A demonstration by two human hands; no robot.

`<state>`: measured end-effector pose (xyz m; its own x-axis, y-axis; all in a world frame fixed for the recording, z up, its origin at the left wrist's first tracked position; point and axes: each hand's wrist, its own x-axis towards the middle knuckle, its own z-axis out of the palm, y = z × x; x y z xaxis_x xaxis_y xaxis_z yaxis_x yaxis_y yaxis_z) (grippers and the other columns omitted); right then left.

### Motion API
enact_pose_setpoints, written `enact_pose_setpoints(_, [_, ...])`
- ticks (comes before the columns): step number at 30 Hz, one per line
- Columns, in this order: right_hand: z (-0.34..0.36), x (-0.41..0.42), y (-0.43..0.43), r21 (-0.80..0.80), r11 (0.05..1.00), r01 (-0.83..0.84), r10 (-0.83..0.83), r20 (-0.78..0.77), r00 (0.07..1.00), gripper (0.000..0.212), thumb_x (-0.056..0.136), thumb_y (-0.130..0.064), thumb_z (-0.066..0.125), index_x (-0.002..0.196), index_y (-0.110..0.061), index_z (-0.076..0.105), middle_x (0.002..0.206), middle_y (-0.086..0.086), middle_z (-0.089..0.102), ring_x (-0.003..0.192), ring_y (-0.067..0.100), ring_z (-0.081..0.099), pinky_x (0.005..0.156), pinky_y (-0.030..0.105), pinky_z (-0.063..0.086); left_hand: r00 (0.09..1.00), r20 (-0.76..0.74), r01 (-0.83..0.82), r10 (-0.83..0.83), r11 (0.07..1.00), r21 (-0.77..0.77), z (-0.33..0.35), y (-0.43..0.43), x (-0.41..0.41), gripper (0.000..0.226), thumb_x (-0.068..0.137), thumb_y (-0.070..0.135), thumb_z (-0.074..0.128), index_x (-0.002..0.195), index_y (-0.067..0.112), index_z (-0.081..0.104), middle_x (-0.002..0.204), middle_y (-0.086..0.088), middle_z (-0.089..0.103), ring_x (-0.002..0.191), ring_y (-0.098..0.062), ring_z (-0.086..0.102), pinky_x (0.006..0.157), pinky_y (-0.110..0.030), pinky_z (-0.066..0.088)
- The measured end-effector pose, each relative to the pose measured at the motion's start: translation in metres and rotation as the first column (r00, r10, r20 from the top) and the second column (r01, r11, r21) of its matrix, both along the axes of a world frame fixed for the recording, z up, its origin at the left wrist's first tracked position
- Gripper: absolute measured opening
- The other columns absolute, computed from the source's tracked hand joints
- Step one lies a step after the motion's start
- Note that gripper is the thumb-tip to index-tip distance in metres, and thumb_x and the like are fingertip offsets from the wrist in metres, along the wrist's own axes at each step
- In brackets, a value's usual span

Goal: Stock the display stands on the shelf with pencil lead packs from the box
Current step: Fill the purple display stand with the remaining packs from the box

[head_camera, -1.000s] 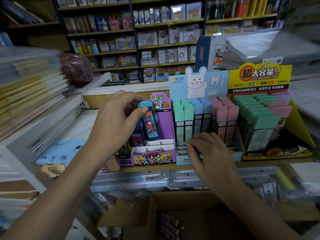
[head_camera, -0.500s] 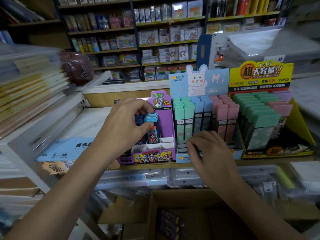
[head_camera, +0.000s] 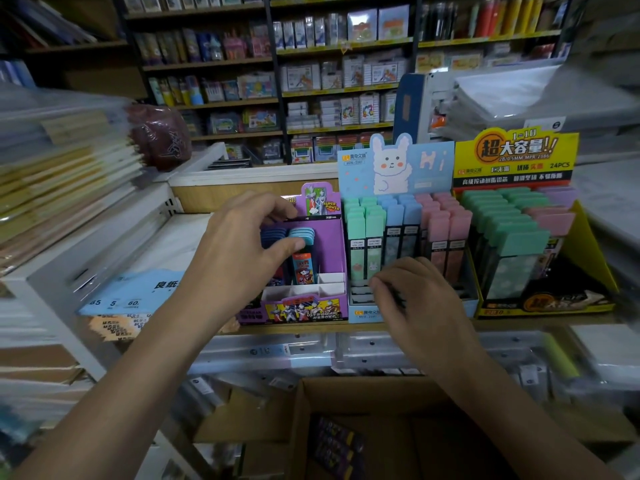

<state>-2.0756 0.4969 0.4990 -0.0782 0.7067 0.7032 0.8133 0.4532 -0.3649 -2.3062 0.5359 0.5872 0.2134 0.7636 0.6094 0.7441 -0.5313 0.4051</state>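
**Pack seated in purple stand, left hand on it**

1. The pack (head_camera: pixel 304 262), light-blue cap and red cartoon label, stands upright in the purple stand (head_camera: pixel 329 244). It sits at the front of the light-blue-capped row, with a row of dark-blue caps (head_camera: pixel 273 234) just to its left.
2. The left hand (head_camera: pixel 242 261) grasps the pack at the cap. The thumb lies against the cap's front and the fingers curl over the rows behind.
3. The compartments in front of the pack, at the stand's low front, show white dividers with nothing standing in them.
4. The right hand (head_camera: pixel 419 303) is at the front of the blue stand (head_camera: pixel 394 168), fingers curled downward. Something dark shows under the fingertips. I cannot tell whether the hand grips it.
5. The blue stand, with a rabbit header, carries green, blue and pink packs in upright rows. The yellow stand (head_camera: pixel 512 157) sits just to its right, with green, pink and lilac packs.
6. All three stands sit side by side on the shelf (head_camera: pixel 311 328).
7. The box (head_camera: pixel 381 393), brown cardboard, stands open below the shelf. Dark packs (head_camera: pixel 332 441) lie inside it.
8. Paper stacks (head_camera: pixel 62 174) fill the left side, blurred. Stocked racks (head_camera: pixel 339 46) line the background.
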Motion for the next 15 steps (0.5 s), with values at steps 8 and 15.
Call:
enact_pose_setpoints(8, [0.003, 0.003, -0.037, 0.03, 0.995, -0.099, 0.103, -0.148, 0.984, 0.014, 0.095, -0.01, 0.066, 0.082, -0.009, 0.071, 0.083, -0.002, 0.065, 0.084, 0.013, 0.06, 0.076, 0.023, 0.046, 0.993, 0.115, -0.01, -0.001, 0.996, 0.091, -0.015, -0.054, 0.008, 0.023, 0.083, 0.012, 0.082, 0.101, 0.022, 0.072, 0.098, 0.011, 0.063, 0.086, 0.01, 0.054, 0.076, -0.003, 0.037])
enact_pose_setpoints(15, [-0.049, 0.01, -0.065, -0.256, 0.932, -0.257, 0.181, -0.286, 0.941, 0.017, 0.096, -0.015, 0.064, 0.08, -0.016, 0.069, 0.078, -0.006, 0.062, 0.077, 0.006, 0.06, 0.066, 0.014, 0.043, 0.948, 0.319, 0.028, 0.017, 0.99, -0.135, -0.104, -0.101, 0.03, 0.02, 0.085, 0.012, 0.076, 0.097, 0.027, 0.069, 0.092, 0.015, 0.065, 0.088, 0.001, 0.062, 0.074, -0.009, 0.044])
